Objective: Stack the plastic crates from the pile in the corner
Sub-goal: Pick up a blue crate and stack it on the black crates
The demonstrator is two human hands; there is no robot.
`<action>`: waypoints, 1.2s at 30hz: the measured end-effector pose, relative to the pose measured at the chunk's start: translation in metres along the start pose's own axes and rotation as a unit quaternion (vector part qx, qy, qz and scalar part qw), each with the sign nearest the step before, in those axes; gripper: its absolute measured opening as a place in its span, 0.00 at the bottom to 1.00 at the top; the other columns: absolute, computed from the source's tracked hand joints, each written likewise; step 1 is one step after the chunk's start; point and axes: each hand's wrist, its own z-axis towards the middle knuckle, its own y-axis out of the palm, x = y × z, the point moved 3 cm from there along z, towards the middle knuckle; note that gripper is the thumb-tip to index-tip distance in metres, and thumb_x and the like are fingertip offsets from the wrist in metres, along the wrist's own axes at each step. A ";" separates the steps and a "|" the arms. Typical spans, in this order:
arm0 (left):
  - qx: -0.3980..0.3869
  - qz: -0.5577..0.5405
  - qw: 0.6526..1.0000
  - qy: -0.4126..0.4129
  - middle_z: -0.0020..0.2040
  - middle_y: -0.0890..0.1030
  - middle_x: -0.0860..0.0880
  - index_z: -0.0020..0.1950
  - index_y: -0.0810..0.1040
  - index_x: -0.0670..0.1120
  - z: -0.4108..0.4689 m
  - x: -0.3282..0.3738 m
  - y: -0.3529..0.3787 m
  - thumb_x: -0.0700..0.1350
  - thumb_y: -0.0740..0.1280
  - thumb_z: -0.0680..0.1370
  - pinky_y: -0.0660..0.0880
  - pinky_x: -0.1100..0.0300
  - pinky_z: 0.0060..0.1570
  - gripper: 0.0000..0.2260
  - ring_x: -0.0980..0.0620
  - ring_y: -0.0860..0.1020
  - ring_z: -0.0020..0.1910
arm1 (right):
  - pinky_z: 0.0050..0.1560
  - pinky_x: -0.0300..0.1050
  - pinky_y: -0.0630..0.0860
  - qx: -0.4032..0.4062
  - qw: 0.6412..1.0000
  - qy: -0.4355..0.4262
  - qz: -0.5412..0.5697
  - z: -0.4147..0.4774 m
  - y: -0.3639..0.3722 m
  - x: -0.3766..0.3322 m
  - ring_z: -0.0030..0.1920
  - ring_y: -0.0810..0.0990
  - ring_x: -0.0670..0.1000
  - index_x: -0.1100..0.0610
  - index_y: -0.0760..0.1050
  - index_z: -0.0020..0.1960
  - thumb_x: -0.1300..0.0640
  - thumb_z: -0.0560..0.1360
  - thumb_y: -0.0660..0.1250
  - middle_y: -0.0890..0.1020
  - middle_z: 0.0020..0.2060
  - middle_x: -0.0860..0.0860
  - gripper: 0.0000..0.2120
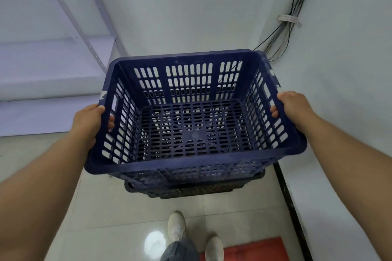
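An empty dark blue slotted plastic crate (191,163) fills the middle of the head view, open side up. My left hand (88,122) grips its left rim, fingertips curled inside by the handle slot. My right hand (293,106) grips the right rim the same way. Below the crate, a stack of dark crates (186,190) shows at its near edge; most of that stack is hidden. I cannot tell whether the held crate touches the stack or hangs just above it.
The stack stands in a corner of white walls. A bundle of cables (286,27) runs down the right wall. A white metal shelf unit (53,70) is at the left. My shoes (177,226) stand on the tiled floor beside a red mat (254,250).
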 end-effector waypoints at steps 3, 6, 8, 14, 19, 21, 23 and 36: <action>0.008 -0.002 1.000 -0.012 0.39 0.77 0.41 0.57 0.75 0.43 -0.001 -0.003 -0.010 0.41 0.56 0.81 0.75 0.53 0.38 0.10 0.46 0.74 0.33 | 0.32 0.45 0.73 -0.004 1.000 0.000 0.003 -0.001 0.006 -0.003 0.21 0.76 0.47 0.66 0.74 0.55 0.58 0.80 0.55 0.80 0.34 0.58 0.14; 0.011 -0.004 1.000 -0.017 0.39 0.77 0.41 0.57 0.75 0.42 -0.002 -0.004 -0.018 0.41 0.56 0.81 0.74 0.54 0.36 0.11 0.46 0.74 0.33 | 0.33 0.46 0.72 -0.010 1.000 -0.002 0.011 -0.002 0.013 -0.004 0.26 0.76 0.53 0.67 0.73 0.56 0.58 0.80 0.55 0.79 0.34 0.58 0.14; 0.010 -0.005 1.000 -0.016 0.39 0.78 0.41 0.57 0.76 0.40 -0.001 -0.006 -0.022 0.41 0.57 0.80 0.75 0.53 0.37 0.11 0.46 0.74 0.33 | 0.34 0.46 0.72 -0.010 1.000 -0.003 0.019 -0.005 0.016 -0.004 0.29 0.75 0.56 0.68 0.73 0.56 0.58 0.80 0.55 0.79 0.33 0.59 0.14; 0.002 -0.017 1.000 -0.002 0.39 0.78 0.42 0.56 0.76 0.41 0.002 -0.008 -0.023 0.42 0.57 0.81 0.74 0.54 0.37 0.11 0.47 0.74 0.33 | 0.34 0.47 0.72 -0.008 1.000 -0.017 0.007 -0.010 0.017 -0.008 0.30 0.75 0.56 0.67 0.74 0.53 0.59 0.80 0.55 0.79 0.34 0.59 0.14; 0.009 -0.009 1.000 0.017 0.38 0.77 0.43 0.50 0.76 0.44 0.002 -0.009 -0.022 0.42 0.57 0.81 0.74 0.54 0.37 0.09 0.47 0.74 0.33 | 0.33 0.45 0.72 -0.003 1.000 -0.024 -0.009 -0.012 0.016 -0.007 0.27 0.77 0.52 0.68 0.75 0.52 0.58 0.79 0.54 0.80 0.37 0.61 0.15; 0.007 -0.012 1.000 0.016 0.38 0.77 0.43 0.50 0.76 0.44 0.003 -0.010 -0.021 0.43 0.57 0.81 0.74 0.54 0.38 0.09 0.47 0.74 0.33 | 0.32 0.44 0.72 0.001 1.000 -0.020 -0.014 -0.013 0.016 -0.008 0.26 0.77 0.51 0.69 0.75 0.52 0.58 0.79 0.54 0.80 0.37 0.61 0.15; 0.000 -0.021 1.000 0.008 0.38 0.77 0.43 0.47 0.76 0.45 0.003 -0.010 -0.020 0.43 0.57 0.81 0.75 0.54 0.38 0.09 0.47 0.74 0.33 | 0.25 0.37 0.72 0.002 1.000 -0.010 -0.018 -0.014 0.015 -0.008 0.20 0.76 0.46 0.69 0.74 0.52 0.59 0.79 0.54 0.80 0.32 0.58 0.15; 0.004 0.011 1.000 0.015 0.41 0.78 0.42 0.54 0.77 0.43 0.006 -0.009 -0.015 0.44 0.57 0.81 0.76 0.50 0.41 0.11 0.46 0.75 0.35 | 0.26 0.40 0.72 -0.001 1.000 -0.015 0.000 -0.011 0.011 -0.005 0.24 0.77 0.49 0.68 0.74 0.52 0.58 0.80 0.55 0.79 0.34 0.59 0.14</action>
